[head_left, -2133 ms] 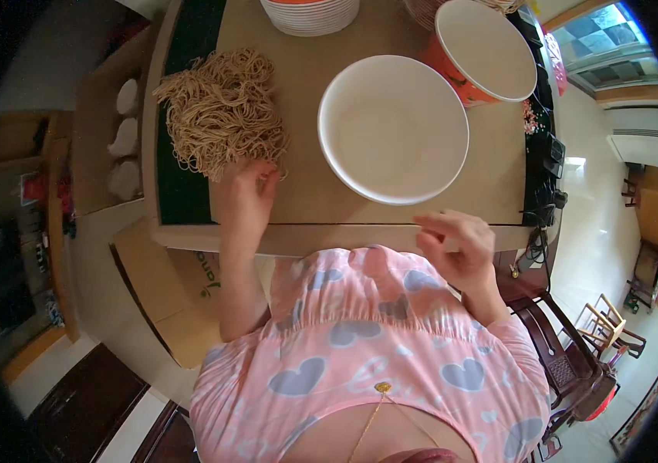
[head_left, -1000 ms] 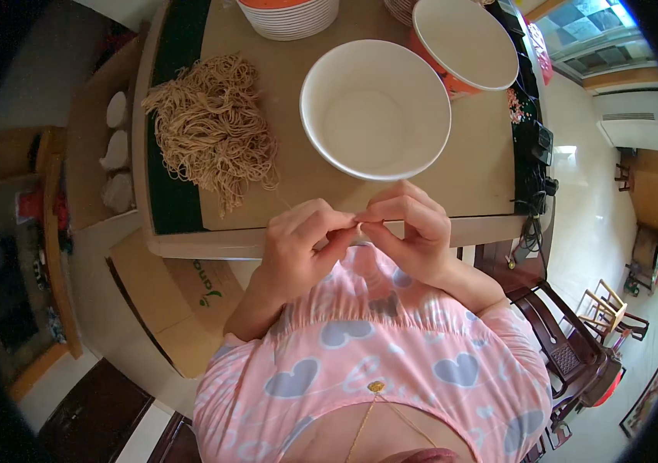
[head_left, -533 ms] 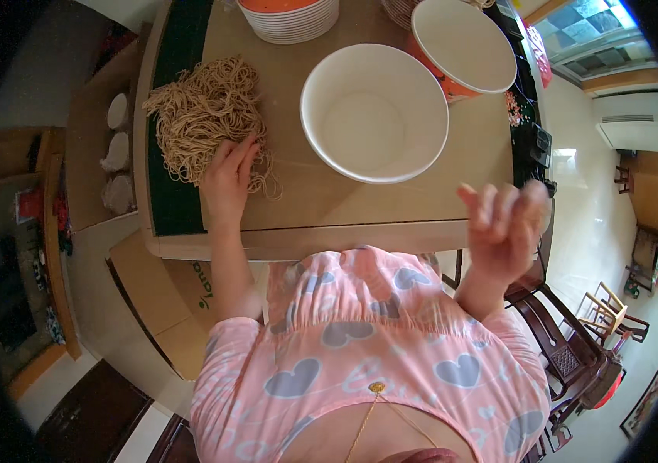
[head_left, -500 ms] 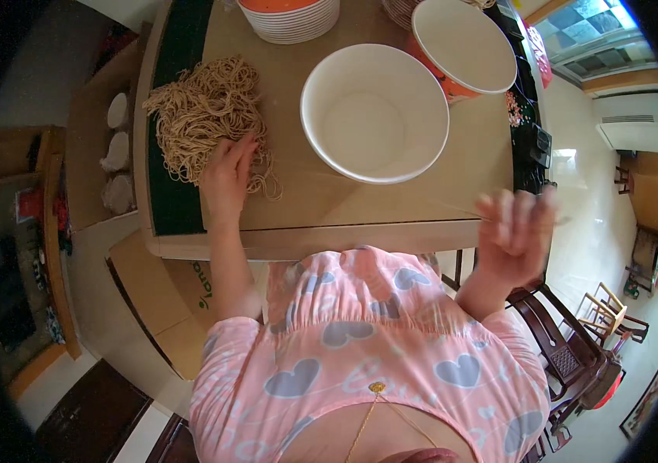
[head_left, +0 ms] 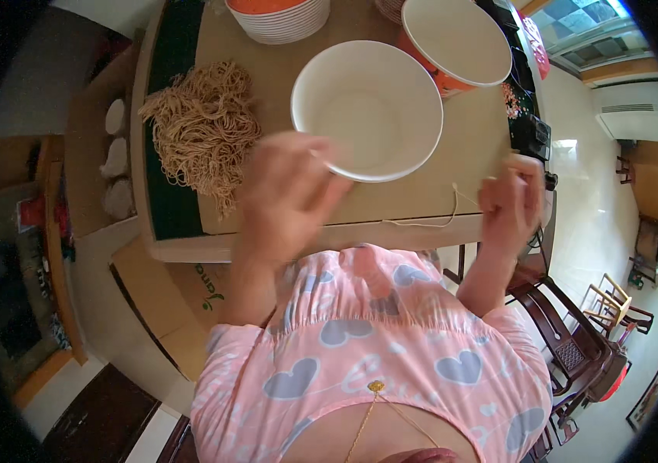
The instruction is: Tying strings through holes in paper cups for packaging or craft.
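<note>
A single beige cord (head_left: 441, 224) lies in a loose bend near the table's front edge, and one part of it rises toward my right hand (head_left: 512, 197). That hand's fingers are curled closed on the cord. My left hand (head_left: 286, 189) is smeared by motion, in front of the near left rim of a big white paper bucket (head_left: 367, 116); whether its fingers hold anything cannot be made out. Left of it, a tangled heap of beige cord (head_left: 204, 127) rests on the table.
A second paper bucket (head_left: 456, 42), orange outside, stands at the back right. Behind is a stack of bowls or tubs (head_left: 286, 25). Small black devices (head_left: 529, 135) line the right edge. A cardboard box (head_left: 86, 189) adjoins the table's left side.
My left hand has left the cord heap and moved right, toward the bucket. My right hand has shifted slightly farther from me. A separate cord now shows along the front edge.
</note>
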The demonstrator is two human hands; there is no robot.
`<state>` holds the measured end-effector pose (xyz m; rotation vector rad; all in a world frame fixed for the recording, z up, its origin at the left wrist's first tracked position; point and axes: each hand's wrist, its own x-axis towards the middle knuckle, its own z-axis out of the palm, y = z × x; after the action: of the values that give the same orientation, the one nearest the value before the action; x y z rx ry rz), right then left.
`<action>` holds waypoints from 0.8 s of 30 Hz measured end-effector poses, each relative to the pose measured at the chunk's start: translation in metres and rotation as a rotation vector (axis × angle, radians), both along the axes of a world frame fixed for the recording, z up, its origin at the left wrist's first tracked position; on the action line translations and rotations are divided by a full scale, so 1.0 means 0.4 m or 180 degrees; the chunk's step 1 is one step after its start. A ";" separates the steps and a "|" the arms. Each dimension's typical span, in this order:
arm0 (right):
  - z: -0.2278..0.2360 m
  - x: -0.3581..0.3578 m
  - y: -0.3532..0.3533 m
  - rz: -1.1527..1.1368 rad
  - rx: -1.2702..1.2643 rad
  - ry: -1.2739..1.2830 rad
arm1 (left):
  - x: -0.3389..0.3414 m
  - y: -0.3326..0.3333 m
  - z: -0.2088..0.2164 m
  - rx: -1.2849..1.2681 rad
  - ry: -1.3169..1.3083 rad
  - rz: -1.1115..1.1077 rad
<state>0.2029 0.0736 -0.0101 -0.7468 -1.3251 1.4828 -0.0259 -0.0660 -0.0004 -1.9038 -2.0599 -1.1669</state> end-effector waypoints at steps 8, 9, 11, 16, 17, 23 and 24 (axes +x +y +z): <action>-0.075 -0.094 -0.058 0.0289 0.0107 -0.0272 | 0.042 0.077 0.026 -0.0933 -0.0973 -0.0115; -0.083 -0.120 -0.058 0.0293 0.0384 -0.0314 | 0.030 0.077 0.030 -0.0815 -0.1199 -0.0075; -0.091 -0.138 -0.054 0.0481 0.0950 -0.0704 | 0.010 0.082 0.039 -0.0582 -0.1467 -0.0072; -0.081 -0.170 -0.059 0.0498 0.1495 -0.0828 | 0.004 0.071 0.062 -0.0880 -0.1885 0.0001; -0.075 -0.173 -0.061 0.0529 0.1588 -0.0853 | 0.008 0.072 0.067 -0.1051 -0.1990 0.0027; -0.075 -0.168 -0.068 0.0614 0.1487 -0.0855 | 0.012 0.088 0.060 -0.1118 -0.2181 -0.0257; -0.073 -0.167 -0.069 0.0616 0.1366 -0.0828 | 0.012 0.089 0.057 -0.1125 -0.2181 -0.0264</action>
<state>0.1363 0.0458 -0.0394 -0.5524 -1.8827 1.2092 -0.0212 -0.0306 0.0223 -1.9201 -2.6972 -1.7702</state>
